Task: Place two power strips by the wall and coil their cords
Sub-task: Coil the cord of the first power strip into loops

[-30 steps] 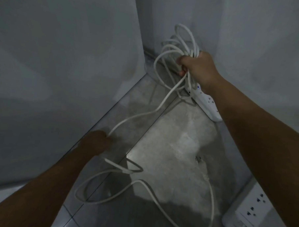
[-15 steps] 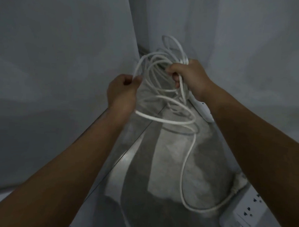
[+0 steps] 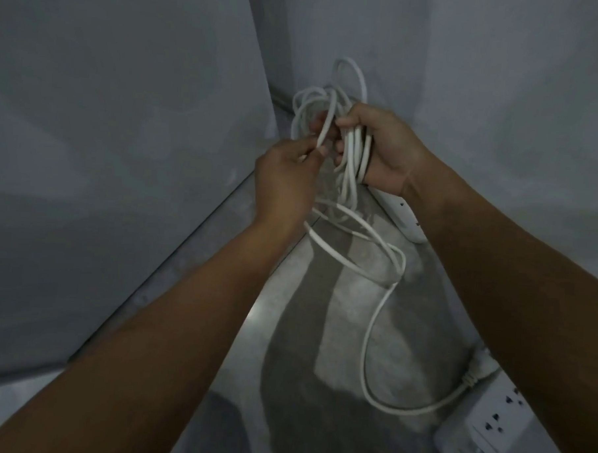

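The job looked a little past halfway. Both strips lay on the floor [image 3: 324, 330] against the right-hand wall [image 3: 521, 133]: the far strip [image 3: 407, 219] peeked out just under the person's right wrist, and the near strip [image 3: 487, 429] sat at the bottom right, sockets up. So the placing seemed done. The coiling was not. A bundle of cord [image 3: 355, 153] hung gathered in several loops, held up over the floor near the corner, but a long tail [image 3: 366, 349] trailed from it, swung down across the floor and ran back to the near strip's end. A couple of slack turns drooped below the bundle, too. I could not tell whether the far strip's cord was in that bundle or lay somewhere out of sight.

The right hand [image 3: 386, 151] was wrapped tight round the bundle, fingers curled over the strands and knuckles toward the wall. The left hand [image 3: 284, 181] sat just beside it, pinching a single strand between thumb and fingertips, as if feeding the next loop in. Both forearms reached out ahead, converging on the bundle.
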